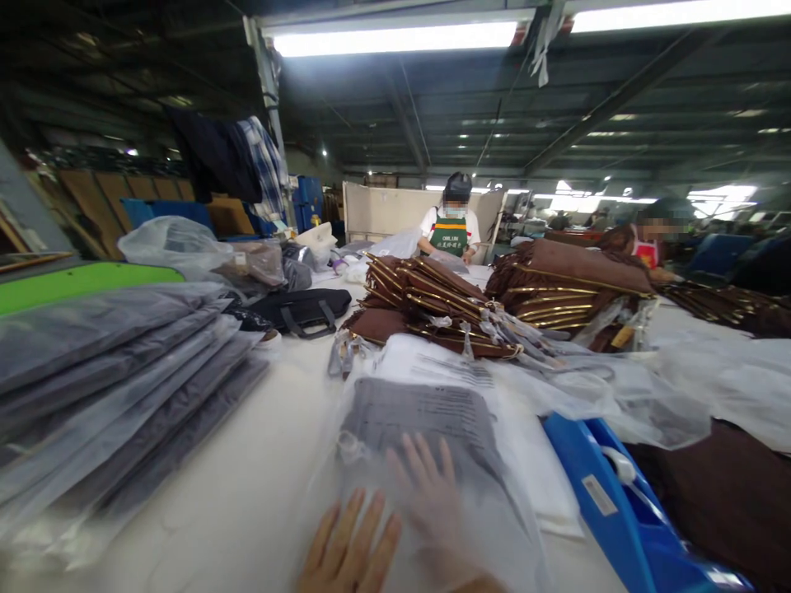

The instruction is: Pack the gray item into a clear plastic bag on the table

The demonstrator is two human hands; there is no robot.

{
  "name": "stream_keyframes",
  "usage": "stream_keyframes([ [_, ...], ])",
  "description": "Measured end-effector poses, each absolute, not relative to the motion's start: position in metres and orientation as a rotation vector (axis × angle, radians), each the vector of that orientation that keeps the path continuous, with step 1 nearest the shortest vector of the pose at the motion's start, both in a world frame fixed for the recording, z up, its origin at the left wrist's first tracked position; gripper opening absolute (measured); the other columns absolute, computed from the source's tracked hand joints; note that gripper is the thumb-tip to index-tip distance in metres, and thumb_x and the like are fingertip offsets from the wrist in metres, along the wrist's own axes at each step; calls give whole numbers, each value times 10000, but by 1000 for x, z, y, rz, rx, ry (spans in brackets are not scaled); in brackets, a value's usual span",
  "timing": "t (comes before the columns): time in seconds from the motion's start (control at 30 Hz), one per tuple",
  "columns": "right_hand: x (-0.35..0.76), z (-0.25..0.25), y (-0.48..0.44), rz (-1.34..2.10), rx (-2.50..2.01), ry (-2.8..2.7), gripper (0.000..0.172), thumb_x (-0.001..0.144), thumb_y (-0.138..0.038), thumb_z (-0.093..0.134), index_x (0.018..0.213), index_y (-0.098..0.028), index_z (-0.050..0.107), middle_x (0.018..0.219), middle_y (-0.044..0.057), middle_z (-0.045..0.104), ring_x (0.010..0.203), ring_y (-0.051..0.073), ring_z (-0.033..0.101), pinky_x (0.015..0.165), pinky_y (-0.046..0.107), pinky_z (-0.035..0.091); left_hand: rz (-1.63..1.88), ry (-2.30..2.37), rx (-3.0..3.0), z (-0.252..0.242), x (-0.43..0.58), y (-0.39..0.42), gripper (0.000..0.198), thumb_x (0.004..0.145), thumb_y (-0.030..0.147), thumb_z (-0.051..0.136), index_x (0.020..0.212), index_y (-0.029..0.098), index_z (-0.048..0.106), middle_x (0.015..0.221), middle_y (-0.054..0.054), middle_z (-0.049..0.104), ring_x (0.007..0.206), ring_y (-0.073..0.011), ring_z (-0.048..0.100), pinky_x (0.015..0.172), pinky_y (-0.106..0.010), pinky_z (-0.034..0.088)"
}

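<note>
My left hand (349, 548) lies flat on the near end of a clear plastic bag (426, 445), fingers stretched out. My right hand (429, 494) is slid inside that bag, seen through the film, fingers spread. The bag has printed text on it and lies on a pile of more clear bags (544, 395) on the white table (247, 478). Neither hand grips anything.
Packed dark items in plastic bags (117, 387) are stacked at left. Brown bags with gold zips (432, 305) are piled mid-table, more (574, 288) to the right. A blue tray (624, 511) and brown fabric (729, 494) sit at right. A person in a green apron (451, 226) works at the far end.
</note>
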State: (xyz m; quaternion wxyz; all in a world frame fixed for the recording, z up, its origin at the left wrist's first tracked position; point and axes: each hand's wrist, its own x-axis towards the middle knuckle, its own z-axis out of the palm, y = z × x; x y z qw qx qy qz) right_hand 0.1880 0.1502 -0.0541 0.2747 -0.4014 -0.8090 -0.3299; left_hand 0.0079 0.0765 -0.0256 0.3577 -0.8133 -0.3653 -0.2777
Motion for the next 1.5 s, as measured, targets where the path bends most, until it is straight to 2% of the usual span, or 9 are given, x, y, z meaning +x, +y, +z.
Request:
stream_keyframes([
  [0.2, 196, -54, 165, -849, -1145, -2213, 450, 825, -175, 384, 1244, -303, 488, 1236, 28, 571, 1123, 255, 505, 1059, 536, 74, -890, -756, -2201, -24, 47, 92, 314, 878, 83, 370, 985, 172, 651, 986, -14, 684, 1029, -120, 584, 1085, -289, 282],
  [0.4, 197, -58, 151, -708, -1156, -2198, 559, 804, -52, 330, 1337, -216, 373, 1280, 102, 525, 1211, 246, 434, 1038, 535, 172, -724, -995, -2330, -11, 14, 75, 380, 876, 94, 327, 1171, 150, 559, 1148, -76, 624, 1149, -220, 511, 983, -411, 409],
  [0.5, 184, -62, 117, -642, -955, -2161, 529, 806, -32, 343, 1317, -158, 399, 1220, 95, 574, 1262, 230, 371, 1053, 476, 219, -788, -1405, -2288, -5, -15, 73, 439, 820, 50, 346, 1216, 121, 519, 1142, -124, 622, 1102, -223, 546, 885, -376, 487],
  [0.67, 147, -50, 71, -388, -502, -2450, 365, 892, -227, 365, 1229, -202, 504, 1232, -4, 576, 1124, 161, 495, 854, 261, 424, -1220, -2209, -2326, 7, -33, 81, 299, 835, 214, 437, 1067, 192, 625, 1005, -54, 681, 893, -156, 637, 777, -252, 519],
  [0.8, 121, -24, 66, -76, -646, -2594, 467, 826, -305, 480, 1287, -247, 433, 1278, 5, 536, 1052, 181, 537, 771, 265, 465, -1441, -2374, -2407, 22, -22, 85, 282, 846, 256, 431, 1000, 203, 660, 985, -31, 680, 876, -132, 624, 767, -201, 479],
  [1.0, 114, -34, 64, -51, -945, -2478, 584, 701, -87, 455, 1273, -205, 439, 1170, 92, 596, 855, 194, 615, 679, 277, 502, -1494, -2404, -2376, 30, -19, 87, 285, 845, 283, 416, 912, 200, 681, 898, -27, 687, 806, -135, 621, 716, -194, 459],
  [1.13, 128, -51, 68, 10, -852, -2318, 523, 760, -35, 358, 1258, -169, 441, 1152, 103, 607, 989, 173, 596, 791, 246, 497, -1502, -2349, -2354, 35, -20, 90, 290, 858, 277, 398, 884, 196, 675, 843, -26, 681, 797, -140, 619, 715, -207, 461],
  [1.27, 143, -54, 77, 266, -1054, -1991, 316, 870, -214, 421, 1155, -112, 514, 1019, 118, 668, 911, 168, 636, 766, 230, 514, -1403, -2208, -2372, 41, -17, 97, 288, 869, 255, 388, 900, 196, 668, 858, -34, 675, 805, -147, 616, 717, -225, 456],
  [1.5, 151, -40, 120, 458, -1400, -1738, 409, 874, -457, 414, 1078, -149, 591, 762, 46, 690, 652, 178, 638, 610, 291, 517, -1262, -2151, -2389, 50, -11, 101, 278, 882, 227, 400, 811, 172, 663, 783, -35, 662, 746, -149, 609, 663, -227, 437],
])
